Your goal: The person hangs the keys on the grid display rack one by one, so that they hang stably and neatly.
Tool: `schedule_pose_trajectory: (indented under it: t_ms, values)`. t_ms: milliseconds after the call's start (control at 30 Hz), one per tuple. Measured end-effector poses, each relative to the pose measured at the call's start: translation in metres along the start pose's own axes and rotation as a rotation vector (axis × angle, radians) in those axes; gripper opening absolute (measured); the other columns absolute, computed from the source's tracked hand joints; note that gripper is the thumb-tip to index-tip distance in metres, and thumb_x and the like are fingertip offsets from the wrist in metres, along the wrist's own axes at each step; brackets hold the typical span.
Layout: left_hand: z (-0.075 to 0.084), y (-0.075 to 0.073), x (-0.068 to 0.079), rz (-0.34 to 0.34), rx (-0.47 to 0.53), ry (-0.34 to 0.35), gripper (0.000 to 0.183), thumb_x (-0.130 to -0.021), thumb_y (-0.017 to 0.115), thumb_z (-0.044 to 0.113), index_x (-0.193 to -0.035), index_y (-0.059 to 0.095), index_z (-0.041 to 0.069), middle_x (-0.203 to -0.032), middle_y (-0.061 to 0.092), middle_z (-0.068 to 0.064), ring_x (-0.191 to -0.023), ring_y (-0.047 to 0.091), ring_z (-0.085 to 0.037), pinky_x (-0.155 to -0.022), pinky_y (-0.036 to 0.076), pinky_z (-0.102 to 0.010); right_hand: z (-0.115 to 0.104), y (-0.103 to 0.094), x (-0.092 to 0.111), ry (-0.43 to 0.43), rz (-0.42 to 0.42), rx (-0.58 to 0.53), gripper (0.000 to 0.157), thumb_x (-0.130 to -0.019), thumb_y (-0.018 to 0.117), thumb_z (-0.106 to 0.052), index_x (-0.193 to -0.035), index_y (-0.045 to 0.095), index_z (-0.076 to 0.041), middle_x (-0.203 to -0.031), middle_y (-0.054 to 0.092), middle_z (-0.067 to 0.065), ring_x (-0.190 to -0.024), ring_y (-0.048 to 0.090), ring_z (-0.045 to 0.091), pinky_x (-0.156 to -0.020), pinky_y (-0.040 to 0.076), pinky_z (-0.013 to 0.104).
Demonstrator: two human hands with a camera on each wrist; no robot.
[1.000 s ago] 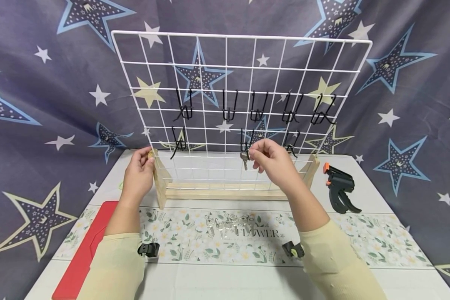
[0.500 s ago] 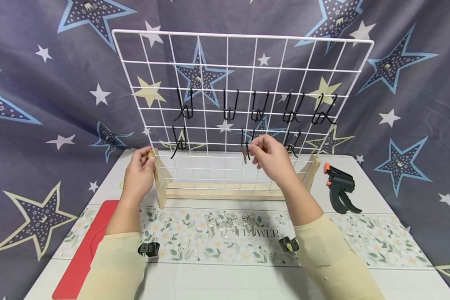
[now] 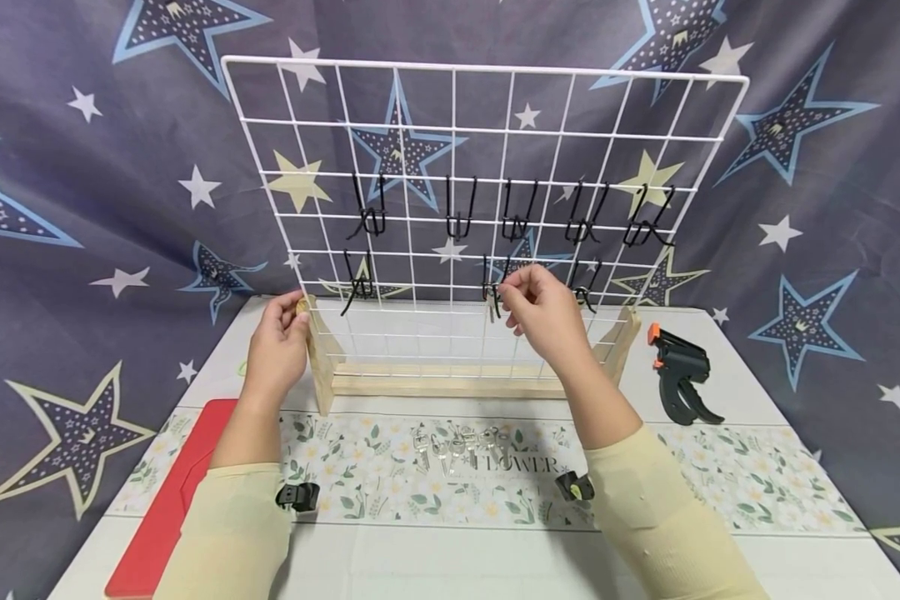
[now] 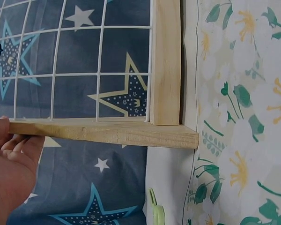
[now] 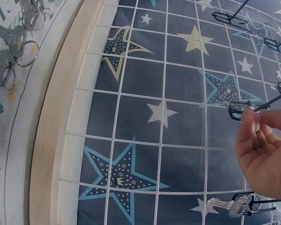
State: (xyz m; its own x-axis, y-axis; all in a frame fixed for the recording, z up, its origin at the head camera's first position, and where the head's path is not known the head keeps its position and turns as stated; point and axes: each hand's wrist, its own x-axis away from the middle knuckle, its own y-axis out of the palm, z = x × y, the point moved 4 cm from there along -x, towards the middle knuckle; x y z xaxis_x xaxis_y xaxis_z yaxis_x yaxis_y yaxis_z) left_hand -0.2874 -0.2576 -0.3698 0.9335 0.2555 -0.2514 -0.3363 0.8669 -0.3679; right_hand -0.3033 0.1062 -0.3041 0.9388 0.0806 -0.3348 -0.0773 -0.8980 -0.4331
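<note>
A white wire grid panel (image 3: 452, 131) stands in a wooden frame (image 3: 450, 386), with several black hooks (image 3: 459, 221) on it in two rows. My left hand (image 3: 277, 346) grips the upper end of the frame's left wooden side piece (image 4: 107, 133). With thumb and fingertips, my right hand (image 3: 543, 312) pinches a small key (image 3: 491, 312) by its ring, right at the middle hook (image 3: 487, 275) of the lower row. In the right wrist view, the right hand (image 5: 264, 145) hides most of that key. Another key (image 5: 234, 205) hangs from the neighbouring hook.
Several keys with rings (image 3: 457, 450) lie on the floral strip (image 3: 375, 500) before the frame. A red flat case (image 3: 172, 500) lies at the left. To the right is a black clamp with orange tips (image 3: 681, 375). A star-patterned curtain (image 3: 105, 333) surrounds the table.
My right hand has moved slightly up and left with the key, which now overlaps the middle lower hook. The left hand has stayed on the wooden side piece.
</note>
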Motion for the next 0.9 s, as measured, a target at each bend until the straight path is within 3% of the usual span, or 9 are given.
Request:
schedule_pose_trajectory:
  t_ms: [233,467,667,900]
  values:
    - [0.000,0.000,-0.001,0.003,0.005,0.003,0.042,-0.106,0.040,0.018,-0.147,0.038,0.009,-0.148,0.047,-0.013,-0.136,0.046,-0.021,-0.114,0.041,-0.035,0.000,-0.005,0.011,-0.039,-0.028,0.032,0.018,-0.098,0.059,-0.033,-0.101,0.061,-0.015,-0.081,0.064,0.005,-0.069,0.065,0.027,-0.058,0.061,0.038]
    - [0.000,0.000,-0.001,0.007,0.006,0.001,0.042,-0.106,0.040,0.019,-0.147,0.039,0.009,-0.149,0.047,-0.013,-0.136,0.046,-0.021,-0.114,0.041,-0.034,0.008,-0.009,0.026,-0.029,-0.127,0.060,0.019,-0.098,0.059,-0.033,-0.101,0.062,-0.015,-0.083,0.065,0.004,-0.070,0.064,0.027,-0.062,0.061,0.037]
    - [0.001,-0.001,-0.001,0.006,0.008,0.007,0.042,-0.106,0.040,0.019,-0.147,0.038,0.009,-0.149,0.047,-0.013,-0.136,0.045,-0.021,-0.114,0.040,-0.036,0.022,-0.006,0.037,-0.004,-0.243,0.120,0.016,-0.099,0.059,-0.033,-0.099,0.062,-0.017,-0.082,0.063,0.003,-0.072,0.063,0.026,-0.062,0.058,0.035]
    - [0.000,0.000,-0.001,0.009,0.005,0.002,0.042,-0.106,0.040,0.019,-0.147,0.038,0.009,-0.148,0.048,-0.013,-0.136,0.046,-0.021,-0.113,0.041,-0.033,0.044,0.006,0.048,0.049,-0.434,0.228,0.013,-0.098,0.061,-0.030,-0.100,0.063,-0.017,-0.081,0.064,0.003,-0.071,0.062,0.020,-0.063,0.057,0.032]
